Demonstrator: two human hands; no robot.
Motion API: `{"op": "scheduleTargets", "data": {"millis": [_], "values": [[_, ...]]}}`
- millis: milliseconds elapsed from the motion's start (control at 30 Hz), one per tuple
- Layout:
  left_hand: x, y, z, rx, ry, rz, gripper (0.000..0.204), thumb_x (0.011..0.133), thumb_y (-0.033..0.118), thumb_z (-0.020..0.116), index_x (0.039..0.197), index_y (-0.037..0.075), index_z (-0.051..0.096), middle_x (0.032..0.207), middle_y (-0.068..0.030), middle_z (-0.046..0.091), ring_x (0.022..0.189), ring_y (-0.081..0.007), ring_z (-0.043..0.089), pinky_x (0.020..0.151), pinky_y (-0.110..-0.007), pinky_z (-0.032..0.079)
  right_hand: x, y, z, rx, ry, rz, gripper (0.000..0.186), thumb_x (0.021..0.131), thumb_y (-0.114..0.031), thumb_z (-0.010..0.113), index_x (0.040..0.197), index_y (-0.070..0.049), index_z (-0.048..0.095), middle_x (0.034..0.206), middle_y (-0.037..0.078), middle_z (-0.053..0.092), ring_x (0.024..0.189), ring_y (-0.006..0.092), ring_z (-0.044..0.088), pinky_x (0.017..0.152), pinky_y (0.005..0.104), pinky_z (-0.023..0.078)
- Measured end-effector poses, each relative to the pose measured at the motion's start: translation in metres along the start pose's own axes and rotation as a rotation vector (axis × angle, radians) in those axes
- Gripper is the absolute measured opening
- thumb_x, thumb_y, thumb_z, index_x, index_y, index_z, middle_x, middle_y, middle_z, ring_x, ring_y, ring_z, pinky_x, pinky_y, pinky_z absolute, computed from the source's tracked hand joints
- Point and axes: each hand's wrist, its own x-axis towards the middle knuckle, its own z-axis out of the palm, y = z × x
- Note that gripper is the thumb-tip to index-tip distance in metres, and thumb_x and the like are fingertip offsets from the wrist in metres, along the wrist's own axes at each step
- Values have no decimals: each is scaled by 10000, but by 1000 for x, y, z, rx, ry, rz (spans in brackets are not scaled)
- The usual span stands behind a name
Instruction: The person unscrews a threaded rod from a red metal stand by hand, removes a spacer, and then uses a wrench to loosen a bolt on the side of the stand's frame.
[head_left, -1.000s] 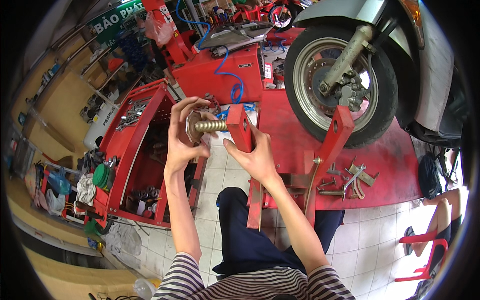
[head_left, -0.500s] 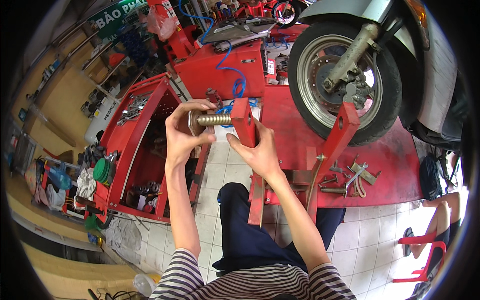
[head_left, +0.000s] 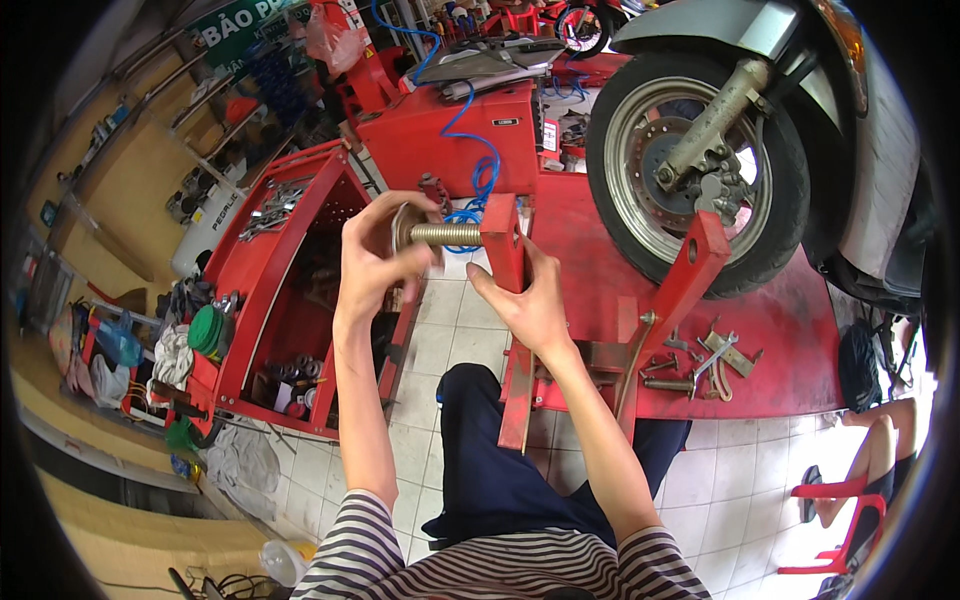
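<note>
My left hand (head_left: 365, 262) curls round a metal disc (head_left: 402, 228) at the end of a thick threaded screw (head_left: 447, 234); its thumb and fingertips are smeared by motion. The screw lies level and runs into the top of a red metal upright (head_left: 499, 222) of a clamp. My right hand (head_left: 535, 310) grips that upright, thumb on the near side and fingers partly hidden behind it. A second red upright (head_left: 697, 258) with a hole near its top leans at the right, in front of a motorbike's front wheel (head_left: 612, 190).
On the red platform (head_left: 790, 350) lie wrenches (head_left: 712, 352) and other metal parts. A red tool cart (head_left: 240, 370) with tools on top stands at left. Blue hose (head_left: 487, 165) coils behind the clamp. At lower right is a red chair (head_left: 850, 530) beside another person's legs (head_left: 878, 450).
The view has shifted slightly, so the scene sits a little farther right. My left fingers and thumb have moved about the disc; my right hand keeps its hold on the upright.
</note>
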Motion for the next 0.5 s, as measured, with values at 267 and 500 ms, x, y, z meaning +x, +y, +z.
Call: {"op": "scheduleTargets", "data": {"millis": [267, 500], "values": [[-3, 11, 21, -125, 90, 35, 393, 940, 301, 661, 1152, -25, 602, 1101, -145, 655, 790, -140, 680, 499, -239, 512, 0, -8, -2, -74, -66, 96, 321, 803, -154, 747, 1055, 14, 641, 711, 119, 665, 673, 152, 672, 682, 327, 532], [-2, 9, -2, -314, -24, -304, 432, 1001, 375, 565, 1089, -46, 601, 846, -137, 672, 514, -170, 624, 469, -248, 488, 0, -11, -1, -32, -32, 90, 250, 821, -149, 763, 873, 18, 583, 629, -28, 474, 598, 57, 425, 539, 271, 360]]}}
